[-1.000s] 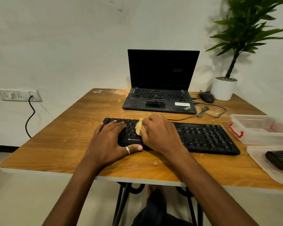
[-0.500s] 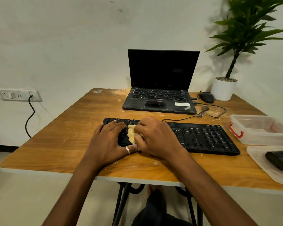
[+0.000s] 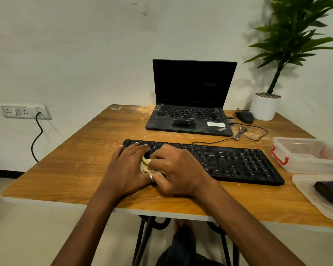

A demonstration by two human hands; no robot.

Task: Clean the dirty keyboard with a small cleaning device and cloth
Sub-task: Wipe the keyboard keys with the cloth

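The keyboard (image 3: 238, 164) lies across the middle of the wooden table (image 3: 81, 169). A strip of bare wood is left between the keyboard's front edge and the table's near edge, and a wider bare area is seen to the keyboard's left. The left hand (image 3: 127, 169) is laid flat on the keyboard's left end, fingers straight and close together, nothing held. The right hand (image 3: 177, 169) is placed just right of it, touching it, with fingers curled round a crumpled yellowish cloth (image 3: 145, 167) – the cloth is pressed onto the keys at the keyboard's left part. Behind the keyboard an open laptop (image 3: 190, 104) with a dark screen is set, and a looped cable (image 3: 242, 133) lies between the two. A mouse (image 3: 244, 116) and a potted plant (image 3: 264, 108) stand behind and to the right. Near the keyboard's right end a transparent container (image 3: 308, 156) with a red clasp is found. In front of the container lies a transparent lid (image 3: 311, 196) bearing a small black device (image 3: 331, 191), well apart from both hands.
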